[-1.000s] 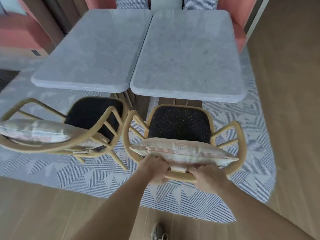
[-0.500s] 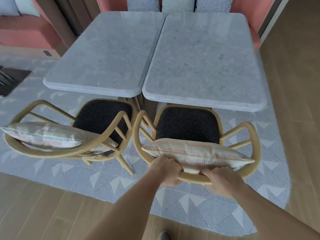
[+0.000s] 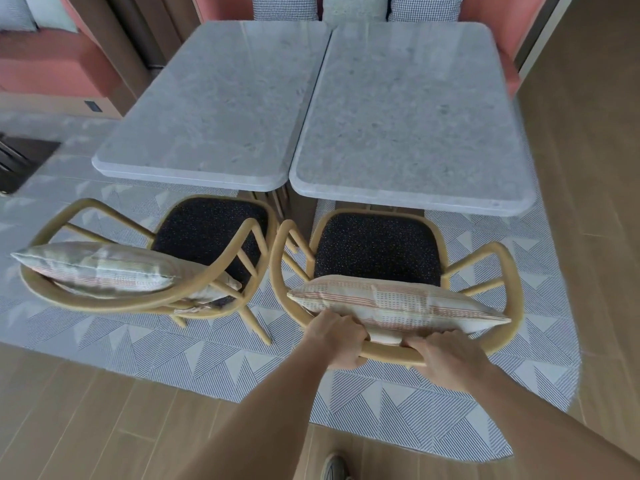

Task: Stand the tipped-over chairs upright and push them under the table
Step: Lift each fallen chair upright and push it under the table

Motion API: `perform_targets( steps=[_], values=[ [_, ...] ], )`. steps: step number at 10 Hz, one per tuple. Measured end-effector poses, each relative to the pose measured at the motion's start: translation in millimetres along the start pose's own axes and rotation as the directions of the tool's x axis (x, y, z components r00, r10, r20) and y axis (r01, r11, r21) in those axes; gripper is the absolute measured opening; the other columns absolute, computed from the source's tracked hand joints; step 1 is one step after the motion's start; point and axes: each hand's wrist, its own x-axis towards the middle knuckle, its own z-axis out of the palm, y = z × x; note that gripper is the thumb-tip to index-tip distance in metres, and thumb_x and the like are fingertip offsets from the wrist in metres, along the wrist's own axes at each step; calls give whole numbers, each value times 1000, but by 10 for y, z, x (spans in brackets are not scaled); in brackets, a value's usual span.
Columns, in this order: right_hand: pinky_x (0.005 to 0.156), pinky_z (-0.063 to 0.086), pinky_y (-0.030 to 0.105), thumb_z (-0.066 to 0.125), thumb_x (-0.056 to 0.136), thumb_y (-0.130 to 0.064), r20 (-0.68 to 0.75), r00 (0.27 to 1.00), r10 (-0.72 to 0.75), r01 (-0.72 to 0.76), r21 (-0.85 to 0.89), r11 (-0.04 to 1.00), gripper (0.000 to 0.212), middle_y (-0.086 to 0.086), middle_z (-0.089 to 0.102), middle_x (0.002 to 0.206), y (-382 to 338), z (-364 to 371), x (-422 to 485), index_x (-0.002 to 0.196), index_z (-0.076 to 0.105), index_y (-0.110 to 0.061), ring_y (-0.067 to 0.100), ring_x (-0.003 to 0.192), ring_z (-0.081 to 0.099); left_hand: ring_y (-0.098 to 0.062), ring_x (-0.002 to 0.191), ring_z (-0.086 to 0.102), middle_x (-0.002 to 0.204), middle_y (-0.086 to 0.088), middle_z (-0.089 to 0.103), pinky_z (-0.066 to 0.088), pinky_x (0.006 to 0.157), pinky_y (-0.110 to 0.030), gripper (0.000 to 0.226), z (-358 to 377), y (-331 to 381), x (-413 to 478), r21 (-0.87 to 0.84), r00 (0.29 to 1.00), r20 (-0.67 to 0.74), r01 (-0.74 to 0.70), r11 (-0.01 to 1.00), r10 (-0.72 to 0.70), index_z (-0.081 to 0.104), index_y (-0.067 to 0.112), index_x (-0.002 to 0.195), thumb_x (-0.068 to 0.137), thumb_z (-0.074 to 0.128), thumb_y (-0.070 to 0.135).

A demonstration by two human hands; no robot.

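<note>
Two yellow-framed chairs with dark seats stand upright in front of two grey stone tables pushed together. The right chair (image 3: 377,251) faces the right table (image 3: 408,112), its seat front just under the table edge. My left hand (image 3: 334,339) and my right hand (image 3: 446,358) both grip its curved back rail, below a striped cushion (image 3: 398,303) leaning on the backrest. The left chair (image 3: 207,230) stands angled before the left table (image 3: 214,98), with its own cushion (image 3: 97,268) on the backrest; no hand touches it.
A patterned grey rug (image 3: 433,410) lies under tables and chairs on a wooden floor (image 3: 86,427). A salmon bench with checked cushions (image 3: 284,6) runs behind the tables. My shoe (image 3: 334,467) shows at the bottom edge.
The right chair has slid forward a little toward its table with both hands on its back rail. The left chair has not moved.
</note>
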Motion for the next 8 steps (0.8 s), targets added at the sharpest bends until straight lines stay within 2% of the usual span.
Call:
perform_targets(
  steps=[2, 4, 7, 8],
  values=[
    [78, 61, 38, 55, 97, -34, 23, 1000, -8, 9, -26, 1000, 32, -5, 80, 99, -15, 17, 14, 129, 58, -35, 20, 88, 77, -22, 94, 73, 97, 3, 77, 48, 82, -36, 31, -14, -9, -22, 15, 1000, 13, -9, 1000, 9, 74, 26, 110, 96, 55, 46],
    [79, 60, 36, 54, 96, -36, 16, 1000, -12, 12, -32, 999, 36, -6, 80, 101, 5, 45, 23, 132, 56, -39, 18, 90, 77, -23, 97, 74, 98, 3, 78, 49, 84, -38, 31, -46, 7, -31, 40, 999, 18, -32, 999, 32, 74, 25, 110, 95, 56, 46],
    [81, 62, 38, 57, 98, -43, -41, 999, -4, 4, -3, 1000, 35, -8, 80, 100, 20, 86, 85, 132, 57, -39, 16, 88, 77, -23, 90, 74, 82, 7, 69, 53, 78, -37, 32, -17, -65, -20, 34, 999, -36, 11, 999, -10, 73, 28, 105, 96, 55, 52],
    [88, 59, 35, 64, 94, -57, -77, 997, 15, -5, 135, 991, 45, -13, 75, 113, -30, 18, 16, 134, 59, -37, 11, 99, 72, -19, 102, 71, 102, 9, 75, 51, 91, -39, 45, -35, -79, -141, -181, 993, -97, 42, 983, -60, 70, 31, 117, 92, 58, 67]
  ],
)
